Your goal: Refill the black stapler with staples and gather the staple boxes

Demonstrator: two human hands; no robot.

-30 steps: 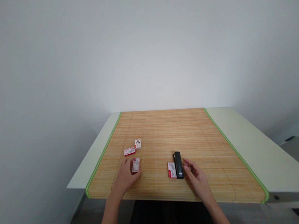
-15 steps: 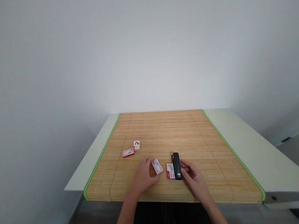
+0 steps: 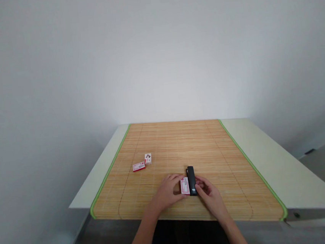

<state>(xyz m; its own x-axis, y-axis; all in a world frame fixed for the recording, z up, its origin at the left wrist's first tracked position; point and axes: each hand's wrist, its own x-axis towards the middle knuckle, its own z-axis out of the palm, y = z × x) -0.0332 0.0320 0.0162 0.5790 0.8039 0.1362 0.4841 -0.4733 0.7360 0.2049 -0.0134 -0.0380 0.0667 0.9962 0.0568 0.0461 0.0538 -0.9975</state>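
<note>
A black stapler (image 3: 192, 180) lies lengthwise on the bamboo mat. Between the thumb and fingers of my left hand (image 3: 167, 193) is a small white and red staple box (image 3: 185, 186), held by its near and far ends. This box sits against the stapler's left side, over the spot where another flat red and white box lay; that lower box is almost wholly hidden. My right hand (image 3: 209, 194) has its thumb and curled fingertips on the stapler's right side.
Farther left on the mat (image 3: 178, 143) lie a second white and red box (image 3: 139, 166) and a small white box with a dark picture (image 3: 148, 158), close together. The mat has green edging on a white table (image 3: 269, 157). A white wall (image 3: 168, 60) stands behind.
My left hand has moved right with the staple box, straightened it and brought it over the lower box beside the stapler. My right hand stays at the stapler.
</note>
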